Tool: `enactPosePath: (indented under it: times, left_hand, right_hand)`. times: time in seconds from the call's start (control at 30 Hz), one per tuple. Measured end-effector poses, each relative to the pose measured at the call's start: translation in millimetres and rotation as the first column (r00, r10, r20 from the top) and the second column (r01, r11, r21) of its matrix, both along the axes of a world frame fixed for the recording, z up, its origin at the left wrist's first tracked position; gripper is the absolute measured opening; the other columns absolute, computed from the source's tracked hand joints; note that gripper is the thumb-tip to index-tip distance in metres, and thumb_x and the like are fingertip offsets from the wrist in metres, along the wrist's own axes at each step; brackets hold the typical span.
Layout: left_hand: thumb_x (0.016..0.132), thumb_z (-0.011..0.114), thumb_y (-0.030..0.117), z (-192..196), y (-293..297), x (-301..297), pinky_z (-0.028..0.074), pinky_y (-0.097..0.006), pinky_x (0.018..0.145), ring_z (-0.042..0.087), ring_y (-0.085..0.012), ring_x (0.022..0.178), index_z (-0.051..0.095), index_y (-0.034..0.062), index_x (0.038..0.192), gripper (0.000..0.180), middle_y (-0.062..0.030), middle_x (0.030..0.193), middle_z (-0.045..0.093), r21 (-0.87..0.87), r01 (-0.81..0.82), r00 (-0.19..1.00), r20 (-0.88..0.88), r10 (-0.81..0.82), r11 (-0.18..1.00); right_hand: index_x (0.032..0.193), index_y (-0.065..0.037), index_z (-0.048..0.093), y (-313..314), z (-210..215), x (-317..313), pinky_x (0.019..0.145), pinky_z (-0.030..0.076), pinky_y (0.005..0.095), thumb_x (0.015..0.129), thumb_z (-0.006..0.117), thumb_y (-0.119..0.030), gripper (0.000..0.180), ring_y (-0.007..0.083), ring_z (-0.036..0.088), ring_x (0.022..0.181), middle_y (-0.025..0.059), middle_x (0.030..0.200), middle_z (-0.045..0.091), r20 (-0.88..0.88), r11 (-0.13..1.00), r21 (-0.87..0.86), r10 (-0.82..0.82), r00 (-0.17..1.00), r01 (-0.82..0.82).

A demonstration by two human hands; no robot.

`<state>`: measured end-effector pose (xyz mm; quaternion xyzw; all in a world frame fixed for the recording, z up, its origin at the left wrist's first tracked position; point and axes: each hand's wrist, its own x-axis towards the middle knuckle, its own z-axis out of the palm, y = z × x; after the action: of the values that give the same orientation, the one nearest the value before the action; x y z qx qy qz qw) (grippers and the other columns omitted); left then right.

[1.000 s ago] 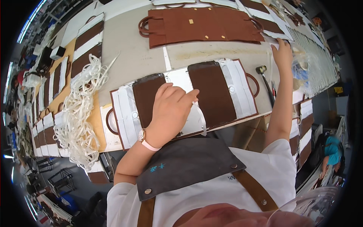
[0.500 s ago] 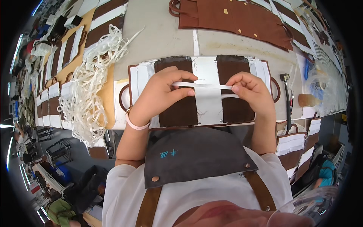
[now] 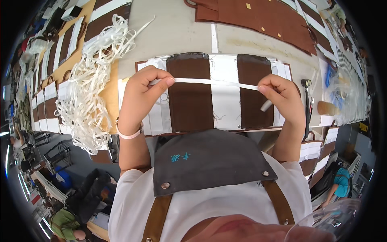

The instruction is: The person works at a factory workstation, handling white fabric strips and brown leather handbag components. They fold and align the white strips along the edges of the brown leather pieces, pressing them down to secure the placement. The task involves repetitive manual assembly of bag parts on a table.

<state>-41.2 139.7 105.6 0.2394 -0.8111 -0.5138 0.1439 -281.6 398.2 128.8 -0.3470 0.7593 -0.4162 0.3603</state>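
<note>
Strip (image 3: 213,82), white, narrow, flat, held nearly straight between fingers (image 3: 160,74)

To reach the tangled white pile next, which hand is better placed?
Probably the left hand: it is nearer the pile than the right hand is. Both hands pinch the strip, however, so neither is free.

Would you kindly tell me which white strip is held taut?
The white strip stretched between the left hand and right hand; the tangled white heap at left lies loose, unheld.
</note>
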Motion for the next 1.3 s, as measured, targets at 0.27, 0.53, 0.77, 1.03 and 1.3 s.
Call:
enactPosePath:
  times: [0.27, 0.53, 0.77, 1.03, 1.3]
  left_hand:
    - [0.091, 0.072, 0.012, -66, -14, 17, 0.048, -0.029, 0.073, 0.062, -0.0160, 0.080, 0.072, 0.0018, 0.094, 0.010, -0.0064, 0.087, 0.067, -0.045, 0.003, 0.990, 0.138, 0.003, 0.999]
    - [0.087, 0.073, 0.019, -93, -9, -1, 0.050, -0.036, 0.066, 0.065, -0.0268, 0.074, 0.071, 0.0067, 0.088, 0.012, -0.0072, 0.083, 0.068, -0.365, 0.021, 0.988, 0.148, 0.036, 0.931]
    - [0.085, 0.075, 0.019, -93, 7, 8, 0.051, -0.038, 0.065, 0.066, -0.0277, 0.072, 0.071, 0.0080, 0.083, 0.012, -0.0087, 0.078, 0.069, -0.371, 0.079, 0.988, 0.153, -0.023, 0.925]
    - [0.082, 0.075, 0.020, -96, 6, 18, 0.051, -0.043, 0.073, 0.066, -0.0315, 0.080, 0.071, 0.0085, 0.084, 0.013, -0.0105, 0.082, 0.069, -0.378, 0.136, 0.989, 0.113, -0.100, 0.916]
    - [0.090, 0.066, 0.015, -80, 11, -5, 0.050, -0.043, 0.077, 0.064, -0.0334, 0.086, 0.068, 0.0051, 0.094, 0.010, -0.0133, 0.088, 0.065, -0.295, 0.170, 0.985, 0.033, -0.168, 0.940]
  right_hand:
    - [0.080, -0.002, 0.066, 51, -79, -76, 0.060, 0.039, 0.0273, 0.091, 0.069, -0.021, 0.023, 0.0079, 0.047, 0.063, -0.0003, 0.064, 0.055, -0.268, 0.934, 0.336, -0.027, 0.963, 0.120]
    - [0.071, -0.005, 0.061, 65, -108, -82, 0.058, 0.038, 0.0303, 0.089, 0.074, -0.028, 0.032, 0.0102, 0.043, 0.056, 0.0006, 0.058, 0.049, -0.424, 0.845, 0.443, -0.097, 0.900, 0.300]
    - [0.065, -0.003, 0.049, 96, -126, -92, 0.053, 0.032, 0.0329, 0.091, 0.072, -0.024, 0.040, 0.0084, 0.035, 0.058, -0.0017, 0.057, 0.039, -0.327, 0.878, 0.431, -0.061, 0.943, 0.206]
    - [0.113, -0.004, 0.062, 41, -71, -48, 0.090, 0.043, 0.0513, 0.077, 0.078, -0.016, 0.041, 0.0366, 0.056, 0.106, 0.0149, 0.109, 0.062, -0.779, 0.791, 0.509, 0.255, 0.572, 0.340]
    - [0.126, 0.001, 0.055, -133, -57, 67, 0.095, 0.044, 0.0515, 0.086, 0.068, -0.010, 0.044, 0.0444, 0.059, 0.109, 0.0255, 0.108, 0.065, -0.567, 0.817, 0.018, 0.483, 0.668, -0.576]
